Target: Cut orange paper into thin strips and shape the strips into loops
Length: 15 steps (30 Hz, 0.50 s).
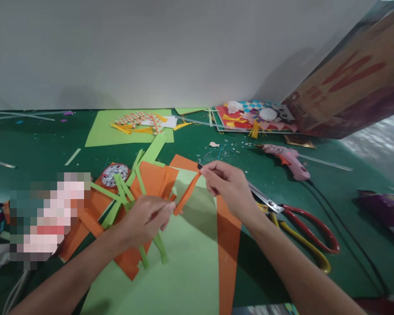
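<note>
A narrow orange paper strip (pixel 188 192) slants between my two hands. Its lower end is at the fingertips of my left hand (pixel 153 214), which is closed in a pinch. At the upper end, thumb and forefinger of my right hand (pixel 225 181) grip it, with a small dark tip showing beside the fingers. Beneath lies a large light green sheet (pixel 184 271), and an orange sheet (pixel 228 258) runs along its right side. Green paper strips (pixel 113 213) and orange paper pieces (pixel 153 177) are heaped around my left hand.
Scissors (pixel 276 208) with red and yellow handles lie right of my right hand, near a pink glue gun (pixel 290 159) with its cord. Woven paper crafts (pixel 139 121) are at the back. A brown bag (pixel 351 78) stands back right; a blurred-out object (pixel 51 218) is at left.
</note>
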{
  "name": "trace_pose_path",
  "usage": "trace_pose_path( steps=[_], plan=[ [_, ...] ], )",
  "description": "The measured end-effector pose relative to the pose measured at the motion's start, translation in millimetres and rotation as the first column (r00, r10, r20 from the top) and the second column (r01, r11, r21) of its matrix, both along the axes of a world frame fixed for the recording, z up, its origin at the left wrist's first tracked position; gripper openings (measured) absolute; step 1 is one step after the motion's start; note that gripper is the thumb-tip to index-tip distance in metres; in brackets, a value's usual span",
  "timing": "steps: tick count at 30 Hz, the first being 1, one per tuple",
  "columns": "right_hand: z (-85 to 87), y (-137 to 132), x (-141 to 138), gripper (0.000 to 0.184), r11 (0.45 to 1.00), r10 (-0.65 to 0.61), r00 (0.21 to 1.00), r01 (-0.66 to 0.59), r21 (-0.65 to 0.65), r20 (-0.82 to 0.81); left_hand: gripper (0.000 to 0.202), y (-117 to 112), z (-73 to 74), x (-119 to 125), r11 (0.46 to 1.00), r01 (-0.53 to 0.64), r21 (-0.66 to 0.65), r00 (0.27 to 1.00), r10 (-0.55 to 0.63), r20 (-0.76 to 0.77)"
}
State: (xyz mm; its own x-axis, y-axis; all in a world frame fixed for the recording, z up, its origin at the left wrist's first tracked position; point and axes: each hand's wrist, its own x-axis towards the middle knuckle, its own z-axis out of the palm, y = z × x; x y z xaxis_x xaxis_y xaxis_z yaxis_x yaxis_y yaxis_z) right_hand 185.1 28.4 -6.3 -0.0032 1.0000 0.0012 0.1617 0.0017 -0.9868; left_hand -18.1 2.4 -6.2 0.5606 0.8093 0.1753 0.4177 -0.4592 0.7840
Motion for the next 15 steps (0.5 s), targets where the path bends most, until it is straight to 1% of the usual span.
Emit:
trace_pose_path(
  steps=[2, 3, 5, 7, 10, 12, 14, 15],
  plan=[
    [-2.8, 0.0, 0.2, 0.019, 1.0, 0.004, 1.0, -0.003, -0.023, 0.029, 0.046, 0.2, 0.8, -1.0, 0.991, -0.137, -0.001, 0.989, 0.137, 0.058],
    [-3.9, -0.1, -0.2, 0.019, 0.999, 0.018, 0.999, -0.016, -0.041, 0.052, 0.046, 0.6, 1.0, -1.5, 0.976, -0.219, -0.003, 0.972, 0.219, 0.091],
    [-5.6, -0.4, -2.2, 0.019, 0.994, 0.075, 0.989, -0.065, -0.083, 0.127, 0.048, 2.1, 1.2, -2.7, 0.929, -0.369, -0.006, 0.918, 0.365, 0.156],
    [-7.0, -1.2, -5.6, 0.019, 0.993, 0.109, 0.962, -0.094, -0.07, 0.249, 0.048, 4.1, 2.1, -4.3, 0.887, -0.462, 0.014, 0.869, 0.45, 0.206],
    [-9.5, -3.3, -11.5, 0.016, 0.993, 0.051, 0.891, -0.091, 0.069, 0.452, 0.046, 6.5, 3.9, -6.9, 0.868, -0.493, 0.067, 0.849, 0.463, 0.255],
    [-11.6, -4.9, -14.4, 0.015, 0.987, 0.01, 0.861, -0.088, 0.131, 0.508, 0.047, 7.1, 4.3, -8.1, 0.861, -0.485, 0.152, 0.858, 0.435, 0.271],
    [-13.8, -6.4, -16.0, 0.015, 0.984, 0.005, 0.85, -0.097, 0.147, 0.528, 0.046, 7.0, 3.5, -8.3, 0.867, -0.427, 0.258, 0.895, 0.363, 0.259],
    [-14.7, -7.0, -16.4, 0.015, 0.982, 0.005, 0.84, -0.105, 0.154, 0.542, 0.046, 6.6, 2.8, -8.1, 0.87, -0.397, 0.292, 0.91, 0.333, 0.247]
  ],
)
